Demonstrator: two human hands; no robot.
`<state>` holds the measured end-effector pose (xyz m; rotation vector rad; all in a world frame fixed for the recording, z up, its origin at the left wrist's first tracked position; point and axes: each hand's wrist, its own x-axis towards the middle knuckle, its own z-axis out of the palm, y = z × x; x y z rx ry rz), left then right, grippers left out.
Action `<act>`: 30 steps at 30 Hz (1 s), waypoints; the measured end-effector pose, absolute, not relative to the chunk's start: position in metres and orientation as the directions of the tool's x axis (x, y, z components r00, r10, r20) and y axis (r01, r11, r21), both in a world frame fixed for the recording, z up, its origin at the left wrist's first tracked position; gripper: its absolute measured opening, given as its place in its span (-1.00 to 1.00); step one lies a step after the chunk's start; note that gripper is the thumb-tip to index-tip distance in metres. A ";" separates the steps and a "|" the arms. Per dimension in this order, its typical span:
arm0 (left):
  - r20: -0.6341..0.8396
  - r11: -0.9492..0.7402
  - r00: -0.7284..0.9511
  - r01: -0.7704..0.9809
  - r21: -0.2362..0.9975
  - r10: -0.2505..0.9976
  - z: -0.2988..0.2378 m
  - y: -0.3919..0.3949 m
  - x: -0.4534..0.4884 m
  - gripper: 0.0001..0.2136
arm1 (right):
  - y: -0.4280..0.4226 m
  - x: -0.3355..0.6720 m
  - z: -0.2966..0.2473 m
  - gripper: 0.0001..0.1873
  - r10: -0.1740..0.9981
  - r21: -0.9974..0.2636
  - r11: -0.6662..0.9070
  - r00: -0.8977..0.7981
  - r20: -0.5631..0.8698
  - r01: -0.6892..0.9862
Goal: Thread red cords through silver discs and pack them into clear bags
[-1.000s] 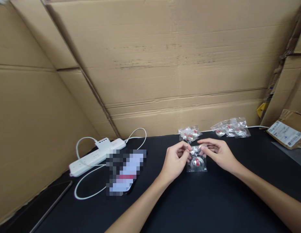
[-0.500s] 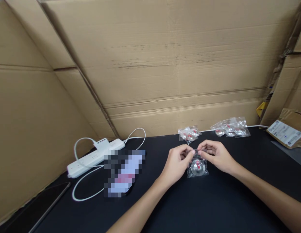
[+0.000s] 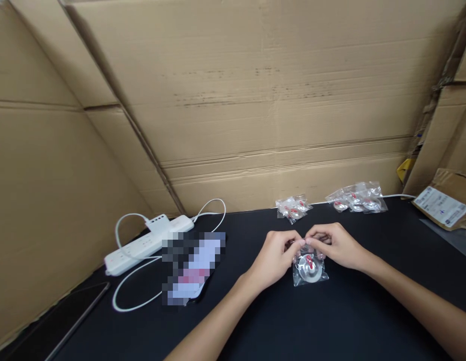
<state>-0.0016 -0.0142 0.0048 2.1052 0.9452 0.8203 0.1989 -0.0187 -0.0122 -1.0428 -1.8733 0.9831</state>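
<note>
My left hand (image 3: 280,253) and my right hand (image 3: 336,246) pinch the top edge of a small clear plastic bag (image 3: 299,282) between thumbs and fingers. Inside the bag shows a round, clear suction cup (image 3: 310,269) with a red piece at its centre. The fingertips of both hands nearly meet at the bag's upper edge, and the curled fingers behind it are partly hidden. Beyond my hands lies a pile of similar bagged suction cups (image 3: 293,207), and a second pile of them (image 3: 357,198) is farther right.
On the left, a white power strip (image 3: 133,250) with a looping white cable (image 3: 122,306) lies by a pixelated phone-like object (image 3: 197,265). A dark tablet (image 3: 63,321) is at the lower left. Cardboard walls (image 3: 255,100) enclose the black table (image 3: 330,326); a labelled brown package (image 3: 443,204) sits right.
Both hands have moved slightly down and toward me, bringing the bag along. They still pinch its top edge. The two piles behind have not moved.
</note>
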 end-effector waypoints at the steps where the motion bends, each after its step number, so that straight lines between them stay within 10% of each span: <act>1: 0.255 -0.501 0.540 0.376 0.780 0.802 0.005 -0.013 -0.002 -0.73 | -0.018 0.200 -0.011 -0.74 0.894 -0.886 0.349 -0.392 0.216 0.307; 30: 0.162 -0.587 0.677 0.465 0.663 0.718 0.012 -0.003 -0.016 -0.77 | -0.012 0.198 -0.021 -0.74 0.880 -0.909 0.306 -0.449 0.156 0.284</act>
